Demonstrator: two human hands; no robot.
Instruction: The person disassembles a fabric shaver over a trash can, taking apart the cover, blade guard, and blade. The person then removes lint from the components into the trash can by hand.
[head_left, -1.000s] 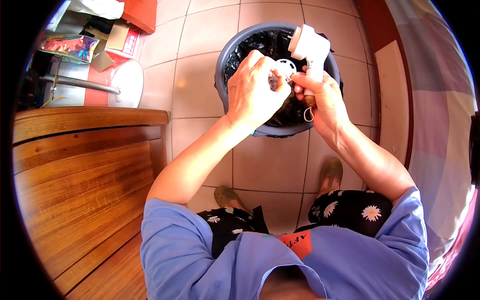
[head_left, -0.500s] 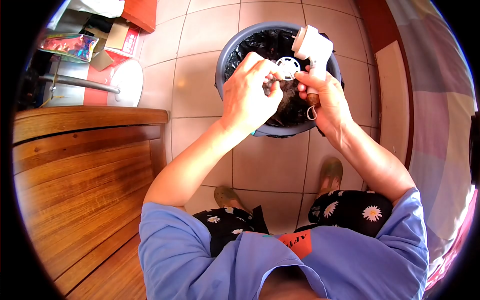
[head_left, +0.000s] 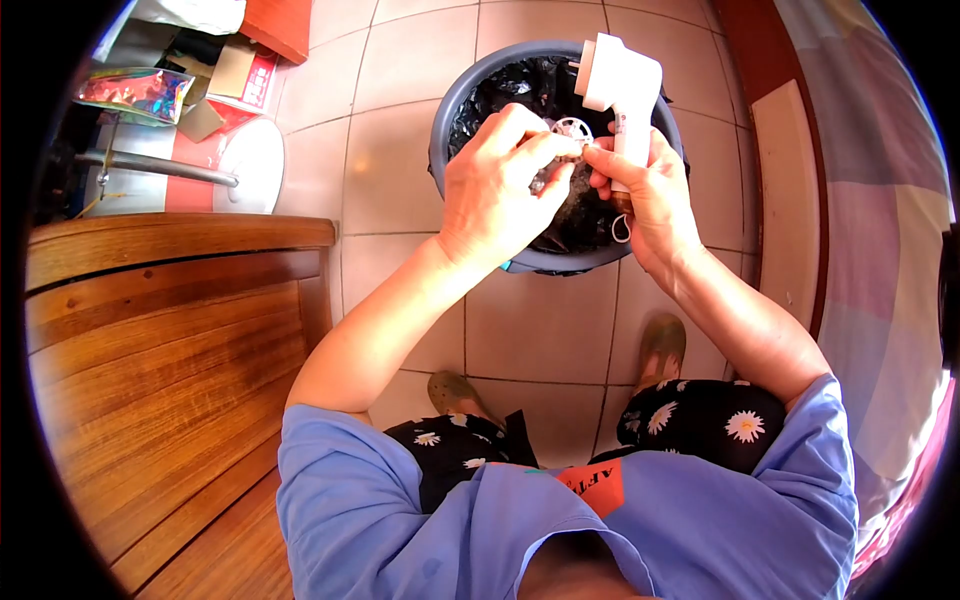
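A white device (head_left: 628, 85) with a round head and a brown-tipped handle is in my right hand (head_left: 655, 190), upright over the bin. Between both hands is a small white slotted disc (head_left: 572, 129), with my right thumb and fingertips at its edge. The fingers of my left hand (head_left: 505, 180) are closed in a pinch at the disc's lower side; what they hold, if anything, is too small to name. Below the hands is a grey round bin (head_left: 447, 122) lined with a black bag (head_left: 500, 88), with greyish fluffy matter (head_left: 575, 205) inside.
A wooden cabinet (head_left: 180, 350) stands at the left. Behind it are a round white base with a metal pole (head_left: 165, 168), a cardboard box (head_left: 232, 70) and a shiny pouch (head_left: 135, 92). A checked cloth (head_left: 880, 200) hangs at the right. My feet are on the tiled floor (head_left: 540, 320).
The disc has tilted away from its flatter view, and my left fingers have moved over its lower edge. The white device has shifted slightly upward in view.
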